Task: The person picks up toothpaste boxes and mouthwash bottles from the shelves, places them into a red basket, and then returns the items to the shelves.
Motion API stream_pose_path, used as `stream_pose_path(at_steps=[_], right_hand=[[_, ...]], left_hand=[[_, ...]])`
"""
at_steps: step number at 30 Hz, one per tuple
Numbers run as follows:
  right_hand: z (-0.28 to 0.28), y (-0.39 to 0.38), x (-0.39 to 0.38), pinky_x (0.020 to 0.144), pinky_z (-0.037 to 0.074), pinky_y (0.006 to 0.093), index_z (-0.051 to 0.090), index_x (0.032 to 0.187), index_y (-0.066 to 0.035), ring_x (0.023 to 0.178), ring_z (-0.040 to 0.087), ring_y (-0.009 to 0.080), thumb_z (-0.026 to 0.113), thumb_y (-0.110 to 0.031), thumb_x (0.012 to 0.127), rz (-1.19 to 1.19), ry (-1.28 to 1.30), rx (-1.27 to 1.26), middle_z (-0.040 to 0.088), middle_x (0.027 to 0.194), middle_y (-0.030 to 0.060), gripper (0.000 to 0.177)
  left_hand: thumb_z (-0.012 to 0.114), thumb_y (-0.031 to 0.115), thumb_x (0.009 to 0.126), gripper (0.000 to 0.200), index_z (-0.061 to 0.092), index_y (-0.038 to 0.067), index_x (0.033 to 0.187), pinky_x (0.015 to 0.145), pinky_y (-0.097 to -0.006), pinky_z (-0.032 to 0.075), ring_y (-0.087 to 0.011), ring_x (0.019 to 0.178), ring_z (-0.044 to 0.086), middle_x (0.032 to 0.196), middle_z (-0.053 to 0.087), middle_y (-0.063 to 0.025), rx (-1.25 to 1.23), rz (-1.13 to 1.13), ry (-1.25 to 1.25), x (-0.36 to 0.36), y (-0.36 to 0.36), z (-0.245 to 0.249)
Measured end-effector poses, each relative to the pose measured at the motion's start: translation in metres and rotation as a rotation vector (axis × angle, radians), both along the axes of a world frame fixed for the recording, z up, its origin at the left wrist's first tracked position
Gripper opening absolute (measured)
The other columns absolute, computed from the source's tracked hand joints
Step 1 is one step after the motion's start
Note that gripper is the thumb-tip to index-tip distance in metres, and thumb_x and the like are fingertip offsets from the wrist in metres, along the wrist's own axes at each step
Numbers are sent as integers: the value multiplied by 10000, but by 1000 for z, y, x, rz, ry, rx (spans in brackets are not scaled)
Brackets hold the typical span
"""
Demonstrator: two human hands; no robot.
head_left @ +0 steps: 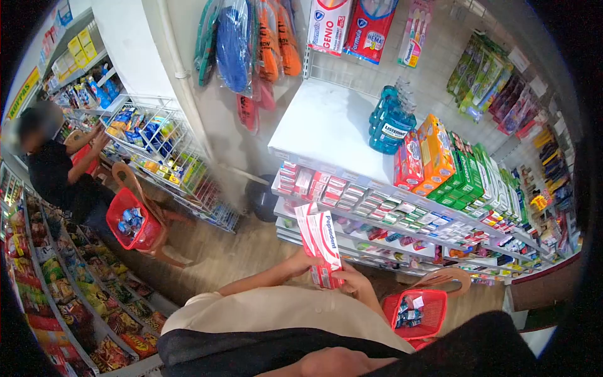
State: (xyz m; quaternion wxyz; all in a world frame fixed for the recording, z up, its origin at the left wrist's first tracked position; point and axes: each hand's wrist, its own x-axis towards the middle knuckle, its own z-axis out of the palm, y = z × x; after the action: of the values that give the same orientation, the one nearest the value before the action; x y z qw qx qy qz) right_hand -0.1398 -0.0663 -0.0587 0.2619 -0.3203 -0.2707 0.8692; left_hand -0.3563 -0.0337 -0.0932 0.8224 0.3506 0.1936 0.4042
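Two or more red and white Pepsodent boxes [321, 242] are held upright side by side in front of my body. My left hand [300, 262] grips them at their lower left edge. At their lower right side, my right hand [353, 278] closes around the boxes. Just beyond stands a white shelf unit [333, 129], with rows of small red and white boxes [330, 190] on the level under its top. On the top are blue Listerine bottles [391, 125], orange boxes [434, 154] and green boxes [461, 173].
A red basket [433, 314] with bottles sits on a chair at my right. At the left, another person [53, 160] reaches toward a wire rack [157, 135], near a second red basket [146, 234]. Packaged slippers [234, 53] hang on the wall. Snack shelves [75, 283] line the lower left.
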Motion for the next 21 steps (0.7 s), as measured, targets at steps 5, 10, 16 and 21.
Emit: stream_pose_path(at_steps=[5,10,16,21], right_hand=[[-70,7,7,900,565,506,386,1444,-23,1123,638,349,756,-162,777,107,-63,9,572,1318,216,775],[-22,0,0,901,565,498,382,1444,-13,1116,642,348,775,-160,746,4,41,-87,599,1285,207,815],[-58,-9,29,994,510,474,434,1411,-7,1162,615,302,753,-96,798,-175,31,3,593,1317,156,696],[-55,-18,43,968,522,442,422,1412,5,1149,620,293,782,-145,779,-228,-108,-27,596,1306,161,743]], left_hand=[[838,225,766,698,503,37,1348,985,-378,486,-203,1148,598,1230,637,-88,82,53,99,1,-1,21],[802,260,800,690,477,-19,1341,895,-380,466,-230,1033,580,1171,613,-111,352,700,801,-17,26,-12],[743,254,777,791,383,-50,1413,998,-485,382,-392,1149,480,1249,536,-232,740,1216,1264,-67,92,21],[783,264,701,675,581,56,1311,945,-466,390,-324,1048,492,1051,640,-141,641,1247,1404,-60,115,19]])
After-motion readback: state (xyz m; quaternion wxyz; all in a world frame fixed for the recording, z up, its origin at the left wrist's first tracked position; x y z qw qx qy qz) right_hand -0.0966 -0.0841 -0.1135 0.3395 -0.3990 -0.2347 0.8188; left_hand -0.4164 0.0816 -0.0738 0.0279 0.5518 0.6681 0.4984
